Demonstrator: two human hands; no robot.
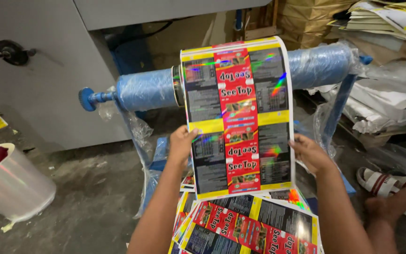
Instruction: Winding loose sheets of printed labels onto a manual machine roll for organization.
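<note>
- Glossy printed film, a strip of red, black and yellow packaging web [239,117], hangs down the middle of the frame from a roll on a blue plastic-wrapped shaft [146,89] that runs across the upper half.
- Its long axis runs top to bottom, from the roll toward the person; both hands sit at its lower part, one on each side edge.
- Left hand [180,143] grips the left edge at centre frame, with the thumb showing on the printed face and the other fingers hidden behind the film.
- Right hand [310,153] holds the right edge at about the same height; its fingers are curled onto the edge, pinching the film.
- Neither hand is nearer than the other; the strip lies stretched between them, touching both.
- Below the hands, at bottom centre, lies a fanned pile of cut printed sheets [245,226].
- At lower left stands a clear film roll [15,186] on the concrete floor [95,197]; a sandalled foot [391,188] is at lower right.
</note>
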